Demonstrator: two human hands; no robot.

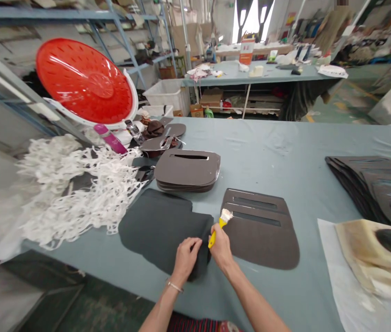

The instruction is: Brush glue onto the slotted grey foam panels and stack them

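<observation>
Bare forearms (250,295) reach in over the blue-green table (313,138), the right hand (220,246) closed around a yellow-handled brush (222,222) whose whitened bristles sit by the left side of a slotted brown panel (264,240). The left hand (185,259) rests, fingers bent, at the edge of dark fabric (160,226); whether it pinches any cannot be told

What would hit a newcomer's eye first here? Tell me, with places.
The big red basin, tilted up at upper left, stands out most. Below it in the picture spreads a tangled heap of white strips. Near the centre, the right hand holds a yellow-handled brush.
</observation>
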